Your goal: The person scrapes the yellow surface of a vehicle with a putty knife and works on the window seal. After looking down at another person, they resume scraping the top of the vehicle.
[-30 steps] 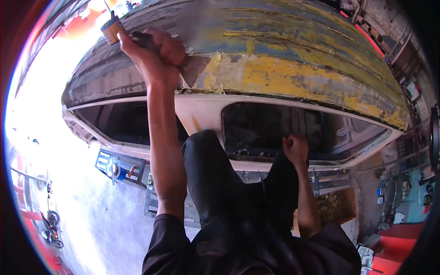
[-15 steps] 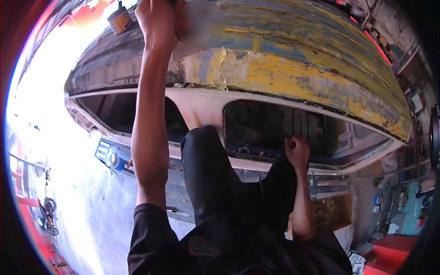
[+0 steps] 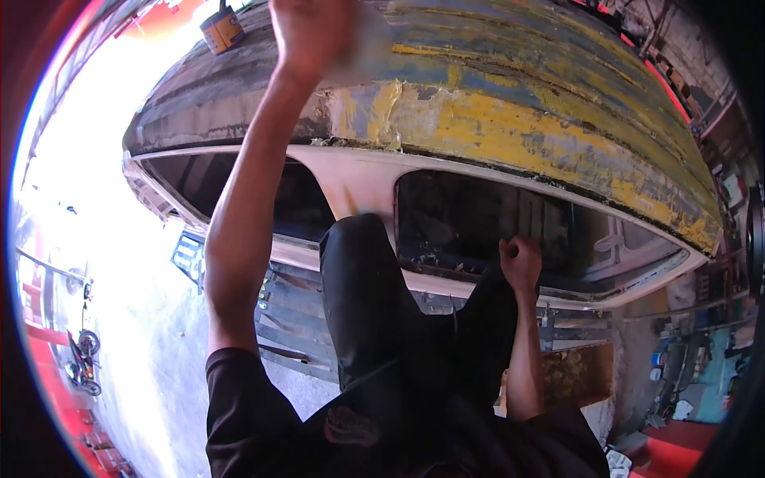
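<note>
My left hand (image 3: 312,33) is over the roof (image 3: 510,119), blurred; can't tell its grip. Right hand (image 3: 521,264) loosely curled, nothing visible inside. Keep pressure even, clear of tin (image 3: 223,33) left of my left fingers.

patchy yellow and grey vehicle roof (image 3: 510,131)

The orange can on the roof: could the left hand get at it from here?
Probably yes: the left hand is over the roof near the orange can, nothing visible between them, though blur hides whether that hand holds anything.
</note>
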`<act>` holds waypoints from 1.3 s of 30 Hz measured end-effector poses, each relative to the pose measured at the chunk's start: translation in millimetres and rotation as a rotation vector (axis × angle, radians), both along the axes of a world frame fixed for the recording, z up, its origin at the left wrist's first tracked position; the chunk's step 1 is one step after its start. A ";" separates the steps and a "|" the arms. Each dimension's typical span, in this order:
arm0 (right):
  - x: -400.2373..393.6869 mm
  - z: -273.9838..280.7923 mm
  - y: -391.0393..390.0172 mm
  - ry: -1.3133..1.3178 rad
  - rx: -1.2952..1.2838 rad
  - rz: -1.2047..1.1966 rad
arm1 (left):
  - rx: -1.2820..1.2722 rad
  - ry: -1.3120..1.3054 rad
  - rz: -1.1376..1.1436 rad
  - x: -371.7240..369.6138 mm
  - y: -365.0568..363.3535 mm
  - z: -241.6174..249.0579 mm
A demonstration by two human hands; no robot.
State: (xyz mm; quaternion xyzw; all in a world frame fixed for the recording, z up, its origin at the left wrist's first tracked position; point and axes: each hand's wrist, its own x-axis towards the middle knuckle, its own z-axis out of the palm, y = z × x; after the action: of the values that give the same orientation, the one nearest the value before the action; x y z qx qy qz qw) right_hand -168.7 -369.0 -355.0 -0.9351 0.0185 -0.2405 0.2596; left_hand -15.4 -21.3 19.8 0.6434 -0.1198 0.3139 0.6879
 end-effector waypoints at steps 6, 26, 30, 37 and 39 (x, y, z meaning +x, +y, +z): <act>-0.3 -2.9 -3.5 0.013 0.006 -0.011 | 0.371 -0.292 0.403 16.6 10.1 -7.1; -1.3 -1.1 -3.3 0.014 0.004 0.008 | -0.004 0.090 -0.097 -0.1 -8.2 1.6; 1.2 2.8 -1.8 0.000 0.006 0.003 | 0.017 0.110 -0.050 3.4 -9.3 -3.0; 1.4 0.2 -0.7 -0.012 0.015 0.005 | 0.201 -0.014 0.089 -1.6 -13.5 -15.4; -2.0 0.4 -0.6 0.000 0.011 0.010 | 0.009 0.060 0.000 -7.1 -4.3 -5.8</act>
State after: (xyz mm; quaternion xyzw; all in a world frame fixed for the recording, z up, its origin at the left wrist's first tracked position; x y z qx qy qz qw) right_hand -170.7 -369.6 -354.5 -0.9338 0.0150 -0.2389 0.2659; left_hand -22.4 -25.5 14.0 0.6556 -0.1007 0.2939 0.6882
